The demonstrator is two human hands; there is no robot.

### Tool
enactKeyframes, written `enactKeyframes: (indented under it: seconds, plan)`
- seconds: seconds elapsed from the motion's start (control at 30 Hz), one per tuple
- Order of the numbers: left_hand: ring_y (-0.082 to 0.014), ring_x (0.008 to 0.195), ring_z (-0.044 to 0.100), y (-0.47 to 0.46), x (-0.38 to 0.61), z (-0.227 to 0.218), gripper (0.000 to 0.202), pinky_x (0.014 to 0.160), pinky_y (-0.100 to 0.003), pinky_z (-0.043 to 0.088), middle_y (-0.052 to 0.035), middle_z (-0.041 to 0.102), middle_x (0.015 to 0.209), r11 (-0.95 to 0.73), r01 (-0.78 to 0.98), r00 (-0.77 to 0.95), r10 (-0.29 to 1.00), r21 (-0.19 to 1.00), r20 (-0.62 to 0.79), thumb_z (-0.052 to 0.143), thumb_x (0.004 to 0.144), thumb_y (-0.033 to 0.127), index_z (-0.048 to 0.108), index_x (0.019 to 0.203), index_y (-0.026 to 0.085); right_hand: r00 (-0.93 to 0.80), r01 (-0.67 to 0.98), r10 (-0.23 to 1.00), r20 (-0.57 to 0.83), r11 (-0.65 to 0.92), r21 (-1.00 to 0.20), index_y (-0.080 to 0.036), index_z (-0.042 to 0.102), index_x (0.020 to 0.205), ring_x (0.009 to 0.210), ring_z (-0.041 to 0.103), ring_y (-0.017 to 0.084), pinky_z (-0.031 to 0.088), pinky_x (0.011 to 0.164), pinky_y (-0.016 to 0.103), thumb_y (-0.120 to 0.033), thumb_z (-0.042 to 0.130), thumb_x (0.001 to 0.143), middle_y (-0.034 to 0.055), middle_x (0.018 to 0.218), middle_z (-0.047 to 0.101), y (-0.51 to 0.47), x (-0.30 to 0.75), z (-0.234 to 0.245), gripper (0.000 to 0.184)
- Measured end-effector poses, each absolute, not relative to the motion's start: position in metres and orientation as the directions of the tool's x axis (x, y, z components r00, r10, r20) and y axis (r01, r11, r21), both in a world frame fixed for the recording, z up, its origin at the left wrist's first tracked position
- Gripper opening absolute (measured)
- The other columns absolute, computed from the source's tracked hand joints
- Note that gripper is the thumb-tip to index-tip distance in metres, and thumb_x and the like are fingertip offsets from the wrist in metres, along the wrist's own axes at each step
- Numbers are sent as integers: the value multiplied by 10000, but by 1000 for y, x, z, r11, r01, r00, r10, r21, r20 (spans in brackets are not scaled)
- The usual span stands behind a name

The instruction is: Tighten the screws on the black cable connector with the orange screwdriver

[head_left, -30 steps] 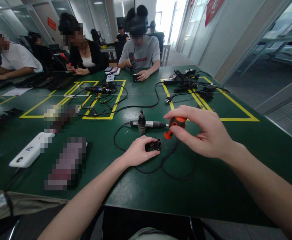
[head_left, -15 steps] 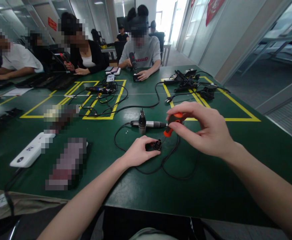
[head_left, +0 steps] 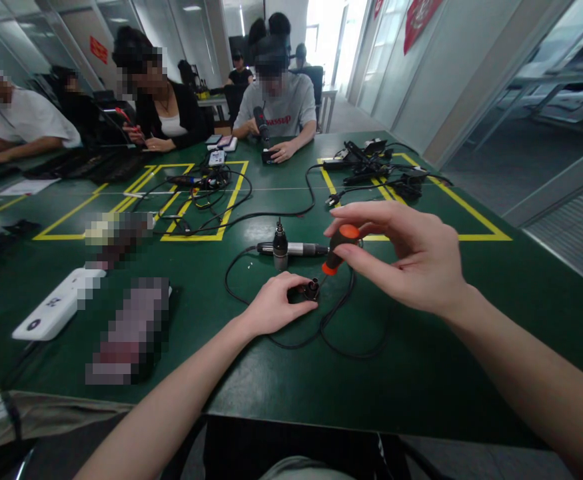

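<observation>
Screwdriver [head_left: 339, 251] slants above the table [head_left: 436, 380], its handle pinched between thumb and fingers of the right grip [head_left: 406, 257], its shaft angled toward a black part [head_left: 313, 287]; whether the tip touches is unclear. The left grip [head_left: 277, 305] pinches that part at the table's surface. Beyond, a dark cylinder [head_left: 280, 247] stands upright before a silver tool [head_left: 303, 249] lying flat.

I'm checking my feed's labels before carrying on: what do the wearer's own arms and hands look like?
The left hand and right hand are ungloved, with no rings visible. The left forearm and right forearm are bare: no sleeves, watch, cables or markings show.
</observation>
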State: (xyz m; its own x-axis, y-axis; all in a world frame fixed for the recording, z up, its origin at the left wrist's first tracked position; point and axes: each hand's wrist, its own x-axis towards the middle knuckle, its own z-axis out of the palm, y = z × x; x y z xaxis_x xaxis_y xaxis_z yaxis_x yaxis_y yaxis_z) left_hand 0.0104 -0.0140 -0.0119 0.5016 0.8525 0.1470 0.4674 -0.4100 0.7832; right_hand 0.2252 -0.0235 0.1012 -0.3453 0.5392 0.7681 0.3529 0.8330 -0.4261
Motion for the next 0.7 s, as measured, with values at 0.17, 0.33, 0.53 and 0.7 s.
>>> enactKeyframes:
  seconds: [0.17,0.33,0.53,0.7]
  plan:
    - [-190,899,679,-14,10,-13,269,908,-322,541,-59,768,1006,-411,470,502,852,781,146,840,840,266,782,1081,164,-372,337,509,776,853,-398,-253,794,1080,863,777,210,653,741,319,-142,717,923,48,981,819,-24,223,103,207]
    - [-189,903,681,-14,10,-14,298,920,-331,550,-61,770,1030,-411,467,493,856,783,155,843,836,276,778,1107,174,-344,327,487,803,863,-384,-275,816,1023,886,765,223,658,724,337,-169,769,906,51,972,811,-23,223,103,165]
    - [-195,907,680,-13,10,-13,322,903,-334,550,-72,768,1042,-390,478,489,862,787,131,847,830,296,776,1114,162,-348,350,550,759,827,-440,-320,779,1202,904,784,229,673,797,404,-133,670,950,32,1022,831,-26,224,104,332]
    - [-196,919,682,-13,9,-14,302,911,-331,538,-69,768,1048,-394,477,495,859,786,131,836,842,289,771,1107,159,-405,385,485,775,859,-337,-298,810,1074,929,787,254,679,780,401,-173,732,930,58,1024,826,-27,225,109,207]
